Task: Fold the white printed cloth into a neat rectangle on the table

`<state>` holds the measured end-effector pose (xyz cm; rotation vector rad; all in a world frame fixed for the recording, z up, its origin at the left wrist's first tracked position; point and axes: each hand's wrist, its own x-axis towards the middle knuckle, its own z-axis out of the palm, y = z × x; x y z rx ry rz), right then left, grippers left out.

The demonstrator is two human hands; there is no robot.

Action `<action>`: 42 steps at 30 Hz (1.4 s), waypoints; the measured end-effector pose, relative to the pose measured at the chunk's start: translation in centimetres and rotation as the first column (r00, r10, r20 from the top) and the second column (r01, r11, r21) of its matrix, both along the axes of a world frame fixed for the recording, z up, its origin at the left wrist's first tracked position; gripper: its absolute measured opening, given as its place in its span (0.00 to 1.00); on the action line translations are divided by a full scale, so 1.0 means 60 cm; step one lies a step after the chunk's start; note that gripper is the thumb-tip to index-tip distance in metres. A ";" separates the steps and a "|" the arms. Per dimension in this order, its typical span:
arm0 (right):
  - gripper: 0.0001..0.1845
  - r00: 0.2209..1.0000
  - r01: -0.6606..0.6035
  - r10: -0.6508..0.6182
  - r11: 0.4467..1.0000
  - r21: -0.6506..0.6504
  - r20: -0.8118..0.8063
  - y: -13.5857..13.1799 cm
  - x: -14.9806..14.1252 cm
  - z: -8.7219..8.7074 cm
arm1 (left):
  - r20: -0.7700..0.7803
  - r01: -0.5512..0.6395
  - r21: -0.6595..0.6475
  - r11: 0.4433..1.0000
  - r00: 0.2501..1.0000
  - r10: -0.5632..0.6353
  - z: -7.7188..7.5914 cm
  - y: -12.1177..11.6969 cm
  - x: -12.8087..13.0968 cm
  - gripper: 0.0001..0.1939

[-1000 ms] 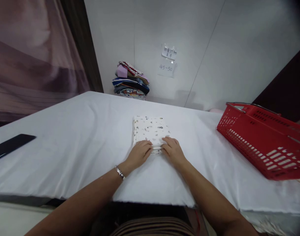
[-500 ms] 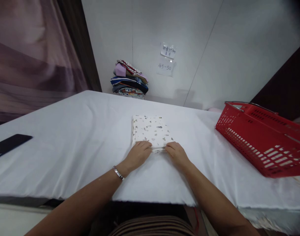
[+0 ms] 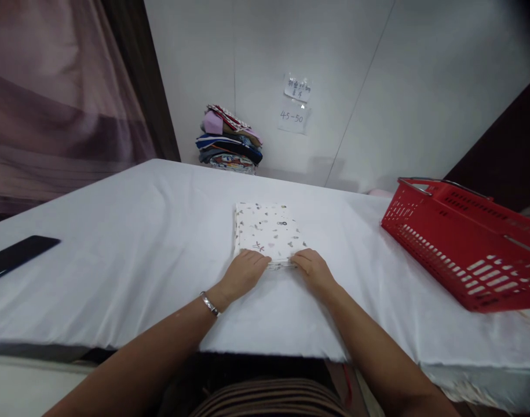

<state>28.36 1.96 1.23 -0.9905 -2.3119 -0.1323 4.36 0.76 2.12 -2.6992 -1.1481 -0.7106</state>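
Note:
A square of folded white cloth [image 3: 269,229], printed with small scattered motifs, lies flat on the white-covered table [image 3: 173,243]. Its near edge shows several stacked layers. My left hand [image 3: 249,269], with a silver bracelet on the wrist, grips the near left corner. At the near right corner my right hand [image 3: 312,269] pinches the same edge. Both thumbs point inward along the fold, and a short stretch of edge shows between them. The undersides of the fingers are hidden.
A red plastic basket [image 3: 460,249] stands on the right. A dark flat phone-like object [image 3: 19,255] lies at the left edge. Behind the table, a stack of folded clothes [image 3: 230,142] leans near the wall, below and left of paper signs [image 3: 293,117].
The fingers of my left hand have drawn back a little, uncovering a reddish motif on the cloth. My right hand has barely shifted, and the cloth stays in place.

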 end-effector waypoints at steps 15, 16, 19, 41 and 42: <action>0.12 0.952 -0.020 -0.028 0.988 -0.151 -0.305 0.003 0.064 0.001 | 0.132 -0.058 -0.095 0.994 0.989 0.070 -0.013 0.011 -0.003 0.09; 0.12 0.965 -0.024 -0.012 0.991 -0.135 -0.261 0.003 0.063 0.000 | 0.129 -0.059 -0.093 0.994 0.989 0.070 -0.012 0.011 -0.003 0.09; 0.11 0.985 0.002 -0.018 0.996 -0.094 -0.170 0.001 0.057 0.003 | 0.130 -0.056 -0.091 0.994 0.989 0.067 -0.010 0.012 -0.003 0.09; 0.09 0.982 0.185 -0.183 0.982 -0.044 0.047 0.007 0.048 -0.007 | 0.142 -0.030 -0.105 0.994 0.989 0.045 -0.007 0.011 -0.003 0.08; 0.09 0.980 0.194 -0.192 0.980 -0.044 0.049 0.006 0.046 -0.007 | 0.140 -0.031 -0.106 0.994 0.989 0.046 -0.008 0.012 -0.003 0.08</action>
